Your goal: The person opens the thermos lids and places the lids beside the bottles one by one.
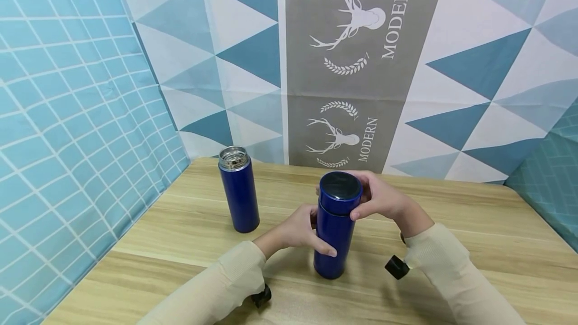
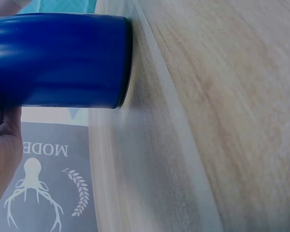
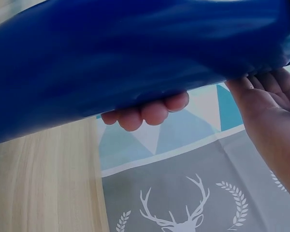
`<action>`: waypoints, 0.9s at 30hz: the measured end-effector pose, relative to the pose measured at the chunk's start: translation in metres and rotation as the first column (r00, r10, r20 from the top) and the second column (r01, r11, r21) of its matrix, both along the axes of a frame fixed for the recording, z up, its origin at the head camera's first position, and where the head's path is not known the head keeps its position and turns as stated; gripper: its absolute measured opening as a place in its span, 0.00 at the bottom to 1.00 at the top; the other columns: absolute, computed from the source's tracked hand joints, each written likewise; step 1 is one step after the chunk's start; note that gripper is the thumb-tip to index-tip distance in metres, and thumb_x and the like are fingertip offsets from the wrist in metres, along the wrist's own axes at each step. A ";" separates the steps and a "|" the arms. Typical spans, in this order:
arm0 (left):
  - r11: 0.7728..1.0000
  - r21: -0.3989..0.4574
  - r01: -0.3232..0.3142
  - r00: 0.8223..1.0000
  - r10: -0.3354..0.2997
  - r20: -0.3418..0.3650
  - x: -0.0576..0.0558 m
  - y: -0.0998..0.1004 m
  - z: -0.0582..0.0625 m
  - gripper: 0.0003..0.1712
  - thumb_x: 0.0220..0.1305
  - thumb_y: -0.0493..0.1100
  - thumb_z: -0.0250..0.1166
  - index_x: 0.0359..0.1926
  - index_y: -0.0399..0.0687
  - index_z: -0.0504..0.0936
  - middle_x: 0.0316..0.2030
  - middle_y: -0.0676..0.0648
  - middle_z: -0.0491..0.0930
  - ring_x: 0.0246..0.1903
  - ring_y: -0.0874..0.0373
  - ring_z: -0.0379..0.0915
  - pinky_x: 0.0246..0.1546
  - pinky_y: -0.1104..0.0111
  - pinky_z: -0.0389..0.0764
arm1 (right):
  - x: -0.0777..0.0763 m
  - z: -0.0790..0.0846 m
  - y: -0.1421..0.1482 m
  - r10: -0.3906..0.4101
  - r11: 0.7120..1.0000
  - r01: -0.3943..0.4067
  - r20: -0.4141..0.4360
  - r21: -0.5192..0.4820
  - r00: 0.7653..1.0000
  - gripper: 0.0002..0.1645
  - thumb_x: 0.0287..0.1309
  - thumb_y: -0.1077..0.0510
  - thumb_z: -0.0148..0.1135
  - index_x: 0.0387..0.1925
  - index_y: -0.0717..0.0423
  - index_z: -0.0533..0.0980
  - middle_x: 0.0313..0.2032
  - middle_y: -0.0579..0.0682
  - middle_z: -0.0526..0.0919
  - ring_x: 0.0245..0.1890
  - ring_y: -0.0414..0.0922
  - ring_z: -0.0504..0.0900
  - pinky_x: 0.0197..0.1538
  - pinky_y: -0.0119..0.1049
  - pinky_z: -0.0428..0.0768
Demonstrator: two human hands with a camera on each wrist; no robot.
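A dark blue flask (image 1: pixel 341 234) with a black-topped blue lid (image 1: pixel 340 187) stands nearly upright in front of me. My left hand (image 1: pixel 300 229) grips its body from the left, thumb across the near side. Those fingertips (image 3: pixel 154 113) emerge past the flask's far side in the right wrist view. My right hand (image 1: pixel 377 194) holds the lid at the top, thumb on the near side by the seam. In the left wrist view the flask's base (image 2: pixel 121 63) is close to the tabletop; contact is hard to tell. A second blue flask (image 1: pixel 239 194), lidless with a steel mouth, stands upright further left.
The wood-grain table (image 1: pixel 180 234) meets a patterned cloth backdrop (image 1: pixel 253 64) at the back. A blue grid-patterned cloth (image 1: pixel 67 114) borders the left side, and a teal cloth (image 1: pixel 551 179) the right. Small black devices hang beneath both wrists.
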State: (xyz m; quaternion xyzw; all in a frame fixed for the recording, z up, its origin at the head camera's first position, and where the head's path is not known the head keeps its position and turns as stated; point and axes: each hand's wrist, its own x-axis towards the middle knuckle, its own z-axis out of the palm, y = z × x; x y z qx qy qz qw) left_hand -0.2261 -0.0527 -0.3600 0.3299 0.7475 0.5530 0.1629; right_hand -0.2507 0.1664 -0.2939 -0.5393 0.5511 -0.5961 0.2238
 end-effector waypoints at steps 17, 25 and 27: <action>1.000 0.012 0.017 1.000 -0.017 -0.011 0.000 0.003 -0.003 0.34 0.39 0.31 0.76 0.53 0.37 0.77 0.48 0.35 0.83 0.38 0.69 0.80 0.47 0.74 0.81 | 0.000 -0.002 0.002 0.050 0.999 -0.051 -0.081 -0.014 0.995 0.48 0.57 0.57 0.66 0.71 0.69 0.51 0.69 0.53 0.67 0.69 0.46 0.68 0.67 0.37 0.72; 1.000 0.008 0.011 1.000 -0.011 0.004 0.002 0.001 -0.001 0.35 0.39 0.31 0.75 0.54 0.38 0.76 0.49 0.36 0.83 0.39 0.68 0.80 0.48 0.74 0.80 | 0.021 0.007 0.004 -0.188 0.982 0.186 -0.116 -0.024 0.975 0.50 0.52 0.62 0.70 0.71 0.64 0.53 0.69 0.50 0.67 0.68 0.44 0.68 0.68 0.33 0.70; 1.000 0.008 0.007 1.000 -0.007 0.000 0.001 0.001 -0.001 0.35 0.39 0.31 0.75 0.54 0.38 0.76 0.48 0.36 0.83 0.39 0.68 0.80 0.48 0.74 0.81 | 0.028 0.010 0.002 -0.284 0.958 0.286 -0.157 -0.011 0.946 0.51 0.49 0.64 0.71 0.71 0.63 0.54 0.68 0.53 0.68 0.66 0.44 0.70 0.67 0.33 0.72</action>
